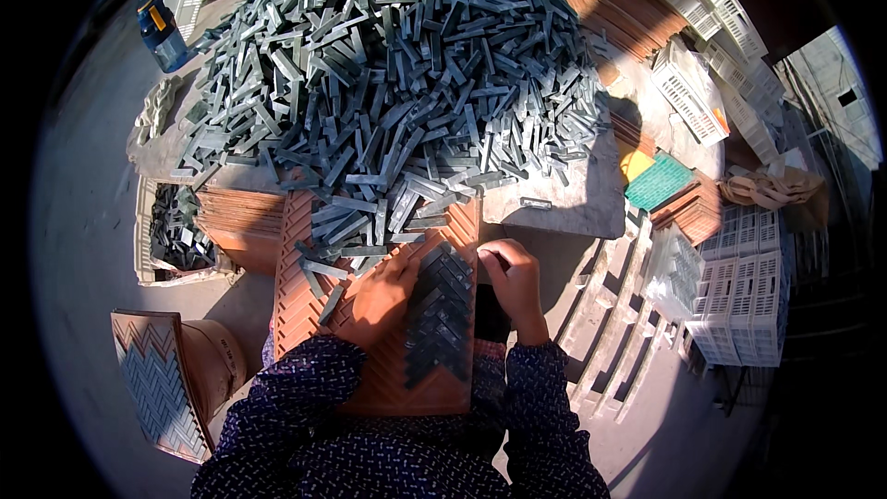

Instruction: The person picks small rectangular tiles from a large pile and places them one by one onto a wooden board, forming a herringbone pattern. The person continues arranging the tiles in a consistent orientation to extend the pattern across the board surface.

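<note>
**On the orange tray (383,395), a herringbone of dark strips (439,323)**

Along the orange tray's right half, the dark strips sit close together in slanting rows. Just left of them, over the tray's middle, lies the left hand (381,300), its fingers reaching toward their upper end; I cannot tell whether its grip has hold of a piece. At the tray's right edge is the right hand (514,277), fingers curled and thumb close to the forefinger; whether that grip pinches anything cannot be told either. Loose grey strips (344,227) lie crisscross over the tray's upper left part.

Beyond the tray's far end, a big heap of grey strips (397,65) covers much of the table (577,203). Left of the tray stands a stack of brown trays (240,212), and farther out a pale bin (144,231) with dark pieces inside. To the tray's lower left, a panel (162,379) bearing grey herringbone strips stands beside a round tub (214,356). Right of the tray is a slatted pallet (602,310), with white crates (739,300) farther out.
</note>
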`<state>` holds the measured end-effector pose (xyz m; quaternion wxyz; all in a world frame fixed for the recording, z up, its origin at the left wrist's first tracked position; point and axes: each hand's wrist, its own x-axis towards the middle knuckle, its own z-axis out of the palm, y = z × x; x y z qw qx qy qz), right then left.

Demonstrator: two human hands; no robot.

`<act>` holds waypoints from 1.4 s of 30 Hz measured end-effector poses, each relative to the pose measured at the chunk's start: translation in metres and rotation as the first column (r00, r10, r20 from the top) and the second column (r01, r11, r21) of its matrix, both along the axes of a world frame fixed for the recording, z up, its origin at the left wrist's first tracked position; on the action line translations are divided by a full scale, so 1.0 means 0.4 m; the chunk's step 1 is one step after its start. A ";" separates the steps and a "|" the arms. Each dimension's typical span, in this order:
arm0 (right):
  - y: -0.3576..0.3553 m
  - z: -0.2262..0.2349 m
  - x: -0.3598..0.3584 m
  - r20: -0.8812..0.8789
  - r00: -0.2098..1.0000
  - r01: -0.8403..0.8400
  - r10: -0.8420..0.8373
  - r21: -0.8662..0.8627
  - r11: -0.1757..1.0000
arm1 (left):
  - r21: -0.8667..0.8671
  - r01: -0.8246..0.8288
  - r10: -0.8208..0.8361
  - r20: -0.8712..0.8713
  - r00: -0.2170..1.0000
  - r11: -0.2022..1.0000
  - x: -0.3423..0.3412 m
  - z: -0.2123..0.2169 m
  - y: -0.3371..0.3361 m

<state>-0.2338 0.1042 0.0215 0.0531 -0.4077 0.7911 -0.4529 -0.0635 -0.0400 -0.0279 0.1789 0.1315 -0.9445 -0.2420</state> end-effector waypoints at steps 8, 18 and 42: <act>-0.133 -0.059 -0.061 -0.200 0.977 -0.074 0.074 0.007 0.997 | 0.056 0.021 -0.017 -0.056 0.998 0.998 -0.020 0.029 -0.022; -0.127 -0.036 -0.078 -0.184 0.970 -0.121 0.160 0.207 0.971 | -0.173 -0.054 0.058 0.019 0.998 0.984 -0.054 0.049 -0.093; 0.006 -0.058 0.016 -0.035 0.999 0.004 0.000 0.097 0.995 | -0.230 0.001 0.001 0.010 1.000 0.973 -0.056 0.058 -0.093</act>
